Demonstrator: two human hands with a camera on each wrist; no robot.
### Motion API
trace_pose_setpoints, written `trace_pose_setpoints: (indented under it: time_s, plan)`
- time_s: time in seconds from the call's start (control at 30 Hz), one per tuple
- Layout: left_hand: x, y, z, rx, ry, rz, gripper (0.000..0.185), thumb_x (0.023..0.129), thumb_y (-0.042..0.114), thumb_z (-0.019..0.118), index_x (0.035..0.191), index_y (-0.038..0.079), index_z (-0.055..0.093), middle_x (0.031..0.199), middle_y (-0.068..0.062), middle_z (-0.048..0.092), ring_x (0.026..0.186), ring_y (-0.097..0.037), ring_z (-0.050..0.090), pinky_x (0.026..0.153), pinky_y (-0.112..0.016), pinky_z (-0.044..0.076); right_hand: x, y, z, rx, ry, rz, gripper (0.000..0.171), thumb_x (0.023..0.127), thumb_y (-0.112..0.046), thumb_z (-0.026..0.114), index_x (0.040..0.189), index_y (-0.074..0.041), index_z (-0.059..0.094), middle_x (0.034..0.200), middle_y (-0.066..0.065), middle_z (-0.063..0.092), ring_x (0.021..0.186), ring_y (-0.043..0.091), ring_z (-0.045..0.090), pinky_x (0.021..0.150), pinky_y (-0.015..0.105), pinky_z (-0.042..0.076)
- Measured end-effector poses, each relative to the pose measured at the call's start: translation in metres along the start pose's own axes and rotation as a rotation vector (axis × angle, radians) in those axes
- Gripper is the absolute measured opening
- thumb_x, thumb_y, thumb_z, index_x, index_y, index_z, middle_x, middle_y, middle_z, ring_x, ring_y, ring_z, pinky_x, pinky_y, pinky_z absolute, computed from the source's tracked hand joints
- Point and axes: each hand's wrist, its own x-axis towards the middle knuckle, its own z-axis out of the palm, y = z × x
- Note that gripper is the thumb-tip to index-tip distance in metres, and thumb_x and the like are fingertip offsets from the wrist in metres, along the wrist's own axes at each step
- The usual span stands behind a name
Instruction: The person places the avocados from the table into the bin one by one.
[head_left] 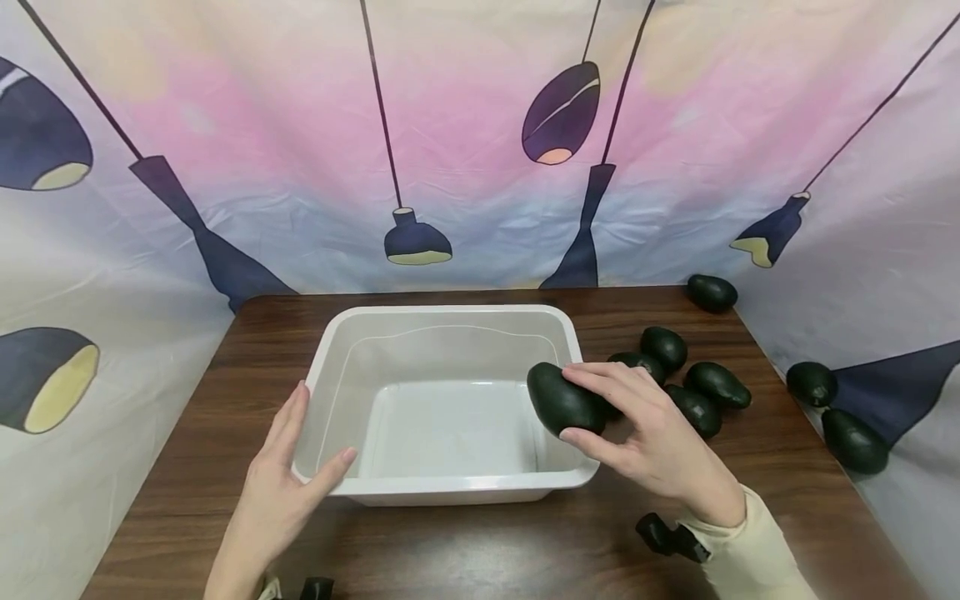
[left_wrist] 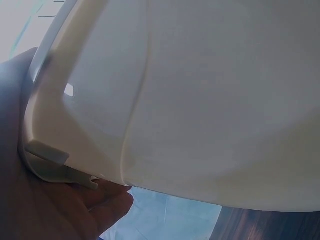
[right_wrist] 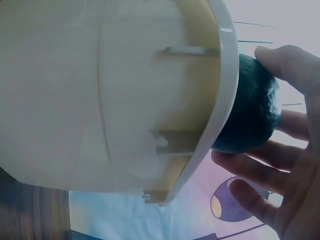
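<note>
My right hand (head_left: 652, 425) grips a dark green avocado (head_left: 562, 400) between thumb and fingers, over the right rim of a white plastic tub (head_left: 465, 483). The right wrist view shows this avocado (right_wrist: 252, 110) partly hidden behind the tub's rim (right_wrist: 227, 75). At the tub's front left corner, my left hand (head_left: 281, 483) holds the rim, its thumb reaching over it and its fingers along the outer side. From the left wrist, some fingers (left_wrist: 107, 207) show curled beneath the rim. Bare floor shows inside the tub.
Several more avocados (head_left: 717, 385) lie on the brown wooden table (head_left: 480, 550) to the tub's right. One avocado (head_left: 711, 293) sits at the back right corner. Two others, including this avocado (head_left: 855, 442), lie beyond the right edge against a printed cloth (head_left: 480, 150).
</note>
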Motion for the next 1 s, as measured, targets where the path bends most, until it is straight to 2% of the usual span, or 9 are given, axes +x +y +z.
trace_pose_setpoints:
  time_s: [0.17, 0.57, 1.0]
  plan:
    - [0.0, 0.0, 0.001, 0.0, 0.006, 0.01, 0.092, 0.084, 0.026, 0.077, 0.156, 0.025, 0.02, 0.159, -0.002, 0.024, 0.135, -0.034, 0.034, 0.098, -0.01, 0.023, 0.0, -0.002, 0.002, -0.015, -0.037, 0.003, 0.056, 0.084, -0.036, 0.077, 0.13, -0.009, 0.062, 0.126, 0.002, 0.062, 0.108, 0.016, 0.058, 0.089, 0.03, 0.036]
    - [-0.001, 0.001, 0.002, 0.001, 0.006, -0.003, 0.091, 0.086, 0.026, 0.076, 0.156, 0.027, 0.019, 0.159, -0.001, 0.022, 0.137, -0.034, 0.031, 0.103, -0.018, 0.024, 0.001, -0.002, 0.006, -0.012, -0.067, -0.013, 0.057, 0.082, -0.037, 0.079, 0.13, -0.01, 0.062, 0.125, 0.0, 0.062, 0.109, 0.014, 0.058, 0.089, 0.029, 0.036]
    - [-0.001, 0.0, 0.002, 0.001, 0.015, 0.006, 0.091, 0.085, 0.025, 0.076, 0.156, 0.026, 0.02, 0.158, -0.001, 0.024, 0.135, -0.034, 0.034, 0.096, -0.007, 0.022, 0.002, -0.002, 0.011, -0.004, -0.109, -0.008, 0.057, 0.083, -0.036, 0.078, 0.131, -0.011, 0.06, 0.125, -0.002, 0.062, 0.111, 0.014, 0.058, 0.085, 0.029, 0.036]
